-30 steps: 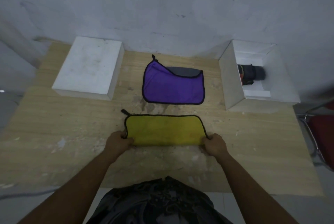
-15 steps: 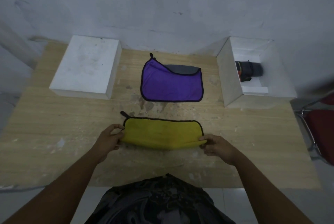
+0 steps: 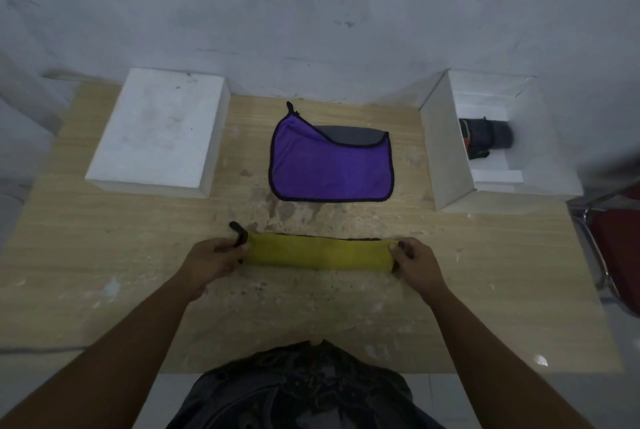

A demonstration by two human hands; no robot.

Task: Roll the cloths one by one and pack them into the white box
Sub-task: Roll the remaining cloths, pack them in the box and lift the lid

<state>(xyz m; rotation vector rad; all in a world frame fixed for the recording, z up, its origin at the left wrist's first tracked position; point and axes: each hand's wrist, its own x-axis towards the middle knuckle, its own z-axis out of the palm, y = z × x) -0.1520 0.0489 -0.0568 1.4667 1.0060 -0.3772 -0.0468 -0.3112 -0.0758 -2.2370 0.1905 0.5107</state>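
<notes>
My left hand and right hand pinch the ends of the rolled yellow cloth on the table, fingers mostly hidden. The white box half hides a dark roll.

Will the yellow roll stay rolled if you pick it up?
Likely soft and light: the yellow roll is only cloth, so its middle may sag. It could uncurl if the left hand and right hand let go.
</notes>
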